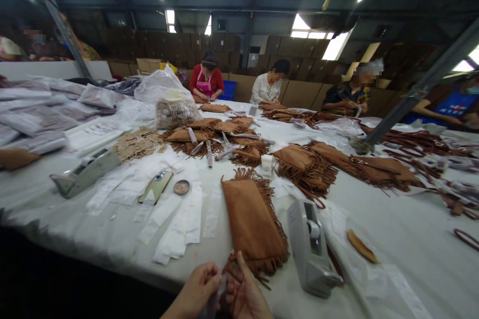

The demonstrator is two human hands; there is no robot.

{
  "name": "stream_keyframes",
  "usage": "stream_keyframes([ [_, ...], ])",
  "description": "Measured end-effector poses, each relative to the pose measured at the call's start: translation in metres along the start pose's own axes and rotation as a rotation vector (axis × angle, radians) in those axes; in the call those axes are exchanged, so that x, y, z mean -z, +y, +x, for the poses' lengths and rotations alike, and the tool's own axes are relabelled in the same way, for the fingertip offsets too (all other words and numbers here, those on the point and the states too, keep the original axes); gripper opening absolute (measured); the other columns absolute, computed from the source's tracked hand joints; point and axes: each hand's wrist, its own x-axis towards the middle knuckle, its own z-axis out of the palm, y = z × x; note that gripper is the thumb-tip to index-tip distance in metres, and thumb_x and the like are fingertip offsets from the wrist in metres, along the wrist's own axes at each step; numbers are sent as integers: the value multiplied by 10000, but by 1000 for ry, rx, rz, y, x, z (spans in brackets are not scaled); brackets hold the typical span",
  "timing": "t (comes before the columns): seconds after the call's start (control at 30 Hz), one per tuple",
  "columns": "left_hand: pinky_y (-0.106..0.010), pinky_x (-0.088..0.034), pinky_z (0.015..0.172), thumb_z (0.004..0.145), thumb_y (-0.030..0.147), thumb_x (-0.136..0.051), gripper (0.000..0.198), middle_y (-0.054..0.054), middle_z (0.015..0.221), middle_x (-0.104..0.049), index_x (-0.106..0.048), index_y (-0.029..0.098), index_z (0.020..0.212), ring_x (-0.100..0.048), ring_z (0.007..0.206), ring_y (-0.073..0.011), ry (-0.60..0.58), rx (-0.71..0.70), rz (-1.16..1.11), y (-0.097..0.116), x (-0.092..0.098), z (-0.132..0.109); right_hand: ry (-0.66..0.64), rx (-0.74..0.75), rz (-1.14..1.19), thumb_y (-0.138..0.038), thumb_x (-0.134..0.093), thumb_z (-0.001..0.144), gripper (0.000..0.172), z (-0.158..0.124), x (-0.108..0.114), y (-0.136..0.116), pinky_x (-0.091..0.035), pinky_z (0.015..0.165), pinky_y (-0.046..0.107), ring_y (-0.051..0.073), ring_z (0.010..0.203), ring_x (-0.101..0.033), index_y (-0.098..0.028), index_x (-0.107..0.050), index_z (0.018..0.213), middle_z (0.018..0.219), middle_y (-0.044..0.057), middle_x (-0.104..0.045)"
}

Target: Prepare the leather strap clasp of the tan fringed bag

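A brown fringed pouch (pixel 251 217) lies flat at the table's front edge, its near corner at my hands. My left hand (pixel 200 286) is closed in a pinch on a thin translucent plastic wrap (pixel 221 289). Close beside it, my right hand (pixel 247 291) has its fingers curled around a brown strap (pixel 232 270) at the pouch's corner, the thumb pointing up. The wrap hangs between both hands, and its lower part is cut off by the frame. To the right of the pouch stands a grey tape dispenser (pixel 299 234).
White paper strips (pixel 179 234), a phone (pixel 156 187) and a small round tin (pixel 182 187) lie left. Another tape dispenser (pixel 88 169) stands farther left. Piled fringed pouches (pixel 299 159) cover the middle; bagged goods (pixel 48 109) lie far left. Several people work across the table.
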Motion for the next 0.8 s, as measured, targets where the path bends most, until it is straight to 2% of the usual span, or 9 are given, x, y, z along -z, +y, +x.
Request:
stream_keyframes([
  [0.1, -219, -354, 432, 738, 508, -559, 340, 65, 503, -486, -459, 183, 730, -419, 404, -88, -122, -10, 8, 8, 2, -9, 104, 111, 122, -370, -877, 464, 418, -3, 4, -12, -293, 346, 116, 28, 381, -432, -137, -601, 674, 544, -11, -631],
  [0.17, -209, -346, 442, 760, 471, -556, 307, 55, 536, -508, -470, 177, 732, -419, 430, -81, -211, -40, -4, 6, 6, -14, 158, 195, 91, -336, -889, 446, 413, -5, 11, -14, -252, 333, 103, 20, 382, -402, -128, -591, 644, 516, 5, -623],
  [0.23, -206, -339, 456, 766, 447, -552, 286, 52, 557, -514, -477, 173, 736, -431, 460, -83, -238, -43, 16, -1, 9, -17, 187, 252, 19, -348, -892, 428, 426, -6, 18, -12, -227, 326, 105, 18, 386, -377, -118, -592, 623, 518, 27, -629],
  [0.33, -211, -314, 460, 749, 402, -540, 244, 62, 535, -482, -471, 171, 715, -433, 465, -91, -144, 4, 122, -16, 10, -15, 249, 299, -90, -398, -891, 386, 458, -7, 27, -5, -185, 318, 119, 6, 370, -309, -97, -598, 568, 476, 14, -590],
  [0.43, -217, -288, 480, 741, 342, -512, 200, 54, 531, -470, -510, 149, 687, -436, 498, -101, -47, 1, 264, -25, 7, -10, 229, 295, -158, -445, -870, 413, 468, -6, 32, -2, -155, 326, 128, 0, 369, -271, -67, -630, 550, 416, -29, -493],
  [0.5, -223, -296, 508, 742, 310, -498, 196, 37, 552, -494, -546, 134, 671, -456, 538, -111, -2, -30, 343, -24, 3, -8, 206, 295, -175, -455, -858, 435, 463, -5, 33, -2, -147, 335, 134, 2, 375, -261, -59, -651, 558, 405, -43, -454],
  [0.6, -228, -313, 535, 753, 308, -493, 219, 26, 574, -510, -567, 127, 654, -470, 574, -122, 36, -67, 383, -16, -1, -6, 212, 332, -193, -450, -860, 425, 460, -4, 34, -2, -144, 348, 142, 6, 391, -276, -59, -669, 575, 445, -23, -489],
  [0.67, -228, -305, 530, 768, 356, -500, 266, 32, 567, -482, -572, 126, 657, -450, 572, -120, 24, -77, 365, -10, -5, -5, 215, 357, -220, -459, -854, 430, 467, -4, 35, -1, -144, 356, 147, 7, 395, -284, -56, -677, 588, 459, -16, -499],
  [0.8, -227, -283, 520, 785, 475, -494, 385, 36, 565, -430, -549, 132, 617, -415, 575, -115, 5, -95, 359, -5, -15, 0, 215, 368, -238, -488, -841, 440, 471, -3, 37, 3, -133, 362, 160, 10, 374, -261, -74, -655, 564, 401, -57, -418],
])
